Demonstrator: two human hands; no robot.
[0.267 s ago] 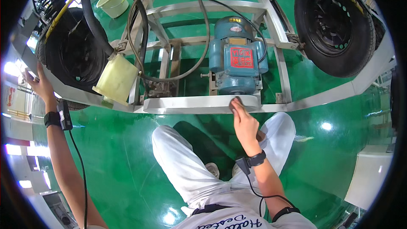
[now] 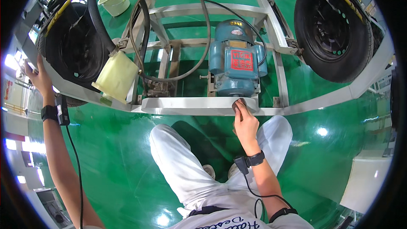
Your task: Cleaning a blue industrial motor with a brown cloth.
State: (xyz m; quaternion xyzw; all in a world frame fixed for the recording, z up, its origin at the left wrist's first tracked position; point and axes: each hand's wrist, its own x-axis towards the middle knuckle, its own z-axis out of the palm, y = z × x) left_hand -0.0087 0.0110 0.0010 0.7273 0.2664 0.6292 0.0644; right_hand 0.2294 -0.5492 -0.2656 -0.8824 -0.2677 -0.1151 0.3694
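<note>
My right hand is closed, its fingertips pinching a small dark brown pad, partly covered by the fingers. The pad lies against the right end of a long white metal cover, just in front of a blue electric motor. Far to the left, my left hand has its fingers apart against the white frame, beside a black wheel. Both wrists wear black straps with small cabled boxes.
A pale yellow plastic container with a thick black hose stands left of the motor. Thinner cables loop over the frame. A second black wheel is at the right. On the green floor stands a pale bucket behind.
My right hand and the pad have shifted slightly right along the white cover. My left hand stays at the frame. The whole view has moved a little.
</note>
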